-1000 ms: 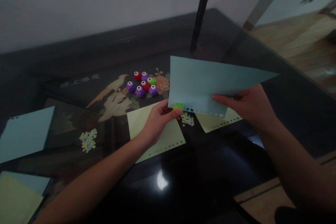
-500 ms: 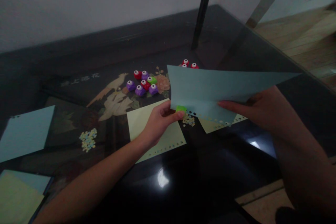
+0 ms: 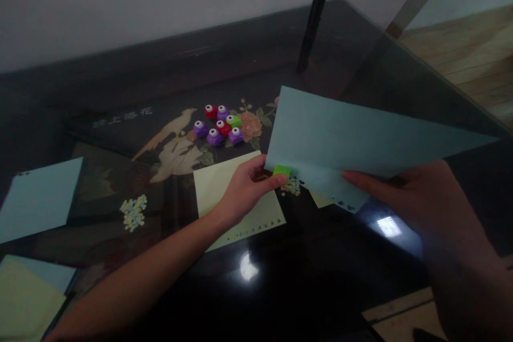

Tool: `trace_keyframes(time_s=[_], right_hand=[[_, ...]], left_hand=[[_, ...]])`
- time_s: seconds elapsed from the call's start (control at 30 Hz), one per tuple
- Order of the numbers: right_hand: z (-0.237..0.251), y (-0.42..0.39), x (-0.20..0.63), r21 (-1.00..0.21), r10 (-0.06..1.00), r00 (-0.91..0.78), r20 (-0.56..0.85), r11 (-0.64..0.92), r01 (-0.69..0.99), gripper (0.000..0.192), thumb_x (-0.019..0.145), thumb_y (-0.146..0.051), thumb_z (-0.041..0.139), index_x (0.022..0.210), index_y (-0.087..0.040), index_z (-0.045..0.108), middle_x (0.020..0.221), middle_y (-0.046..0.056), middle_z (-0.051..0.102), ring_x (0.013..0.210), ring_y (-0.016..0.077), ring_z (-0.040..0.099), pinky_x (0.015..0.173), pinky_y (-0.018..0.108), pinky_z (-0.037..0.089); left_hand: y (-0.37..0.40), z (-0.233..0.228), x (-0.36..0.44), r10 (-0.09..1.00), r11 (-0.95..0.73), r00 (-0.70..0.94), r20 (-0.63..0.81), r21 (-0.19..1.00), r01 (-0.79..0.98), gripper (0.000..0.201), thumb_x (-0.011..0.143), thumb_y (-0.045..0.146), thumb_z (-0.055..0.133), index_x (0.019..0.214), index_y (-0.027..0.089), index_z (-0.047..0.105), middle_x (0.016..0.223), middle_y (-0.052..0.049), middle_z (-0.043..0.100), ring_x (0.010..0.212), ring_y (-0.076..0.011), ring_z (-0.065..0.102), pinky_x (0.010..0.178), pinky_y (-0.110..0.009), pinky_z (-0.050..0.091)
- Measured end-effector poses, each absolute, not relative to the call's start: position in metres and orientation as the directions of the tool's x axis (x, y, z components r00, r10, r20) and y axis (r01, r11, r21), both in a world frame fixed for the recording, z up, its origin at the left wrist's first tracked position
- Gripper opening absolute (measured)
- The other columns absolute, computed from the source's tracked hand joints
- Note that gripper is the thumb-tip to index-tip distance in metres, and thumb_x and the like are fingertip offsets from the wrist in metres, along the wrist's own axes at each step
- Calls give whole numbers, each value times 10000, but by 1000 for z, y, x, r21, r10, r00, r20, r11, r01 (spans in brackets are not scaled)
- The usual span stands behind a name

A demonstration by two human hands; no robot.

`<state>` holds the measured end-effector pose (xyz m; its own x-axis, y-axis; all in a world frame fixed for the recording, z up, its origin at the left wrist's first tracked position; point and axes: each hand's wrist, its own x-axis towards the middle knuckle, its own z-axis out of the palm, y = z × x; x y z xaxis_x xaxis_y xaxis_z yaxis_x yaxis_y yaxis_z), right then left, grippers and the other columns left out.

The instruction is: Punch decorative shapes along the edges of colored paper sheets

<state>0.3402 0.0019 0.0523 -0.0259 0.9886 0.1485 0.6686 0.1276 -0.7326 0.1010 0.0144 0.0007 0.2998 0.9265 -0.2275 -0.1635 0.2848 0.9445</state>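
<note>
My left hand (image 3: 250, 184) is closed on a small green craft punch (image 3: 281, 172), its thumb pressed along the near side. The punch sits at the lower left corner of a blue sheet of paper (image 3: 336, 128). Along that sheet's lower edge runs a row of small punched holes. Pinched between the thumb and fingers of my right hand (image 3: 404, 187), the blue sheet is held up at a tilt; the fingers behind it are hidden. A yellow sheet (image 3: 232, 197) with holes along its near edge lies under my left hand. Small paper cutouts (image 3: 292, 187) lie below the punch.
Several red, purple and green punches (image 3: 220, 126) stand grouped behind the yellow sheet. Another heap of cutouts (image 3: 133, 212) lies at left, near a blue sheet (image 3: 42, 197) and a stack of yellow and blue paper (image 3: 30, 299). A dark pole (image 3: 316, 16) rises at the back.
The blue sheet has swung to the right and tilted more, its right end dropping with my right hand. My left hand and the green punch have shifted slightly right.
</note>
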Motion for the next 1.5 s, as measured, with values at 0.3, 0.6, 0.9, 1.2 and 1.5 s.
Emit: trace_keyframes(time_s=[0.3, 0.6, 0.9, 1.2, 1.5], right_hand=[[48, 4, 345, -784, 994, 10, 106, 78, 616, 137, 632, -385, 755, 675, -257, 731, 804, 42, 761, 784, 278, 702, 775, 444, 526], [37, 8, 350, -827, 999, 51, -3, -31, 561, 258, 620, -466, 758, 673, -217, 716, 800, 69, 758, 778, 290, 700, 723, 443, 535], [39, 12, 345, -831, 995, 97, -23, -73, 551, 276, 604, -436, 752, 706, -183, 709, 768, 74, 751, 712, 261, 685, 676, 400, 525], [33, 14, 349, -864, 992, 119, 28, -36, 503, 262, 650, -427, 761, 808, -221, 720, 877, 48, 752, 805, 237, 682, 774, 391, 517], [32, 15, 356, -893, 970, 227, 85, -27, 449, 255, 652, -417, 769, 801, -210, 756, 878, 51, 758, 827, 236, 683, 790, 393, 524]], left_hand=[[14, 1, 102, 908, 293, 335, -251, 953, -80, 238, 684, 274, 763, 836, 141, 637, 826, -39, 699, 777, -162, 660, 780, -308, 520], [15, 2, 101, 902, 309, 326, -282, 950, -32, 259, 670, 301, 756, 846, 148, 642, 825, -42, 711, 759, -167, 664, 749, -317, 524], [18, 3, 103, 906, 304, 322, -273, 951, -48, 377, 644, 263, 767, 965, 139, 613, 882, -48, 698, 785, -171, 650, 775, -335, 513], [18, 4, 102, 902, 311, 330, -278, 949, -51, 400, 667, 223, 751, 1021, 142, 584, 870, -43, 690, 806, -166, 652, 797, -331, 507], [19, -1, 101, 909, 274, 344, -237, 960, -63, 399, 664, 194, 750, 1016, 158, 566, 909, -40, 675, 853, -169, 646, 823, -337, 503]])
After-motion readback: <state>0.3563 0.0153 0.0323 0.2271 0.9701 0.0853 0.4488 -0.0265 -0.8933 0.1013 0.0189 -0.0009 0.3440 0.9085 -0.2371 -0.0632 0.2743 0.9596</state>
